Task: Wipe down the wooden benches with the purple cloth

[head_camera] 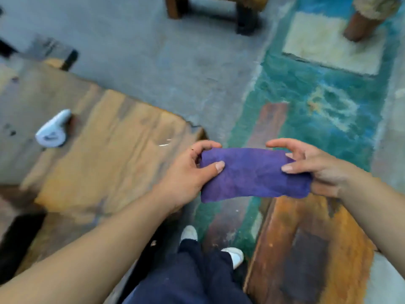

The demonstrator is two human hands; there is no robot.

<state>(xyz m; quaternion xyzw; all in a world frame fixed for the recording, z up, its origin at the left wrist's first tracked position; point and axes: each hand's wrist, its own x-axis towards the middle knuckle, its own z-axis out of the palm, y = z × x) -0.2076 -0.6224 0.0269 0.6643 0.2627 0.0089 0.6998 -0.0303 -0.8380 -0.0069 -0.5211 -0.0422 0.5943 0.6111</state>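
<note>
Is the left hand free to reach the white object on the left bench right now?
Probably not yet: the left hand pinches the cloth together with the right hand. Nothing blocks the white object.

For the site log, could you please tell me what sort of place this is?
Probably a workshop or informal seating area: worn wooden benches stand on a bare grey concrete floor beside a teal patterned rug, while both hands hold a purple cloth.

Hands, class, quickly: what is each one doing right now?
Left hand: pinches the left end of the purple cloth.
Right hand: pinches the cloth's right end.
</note>
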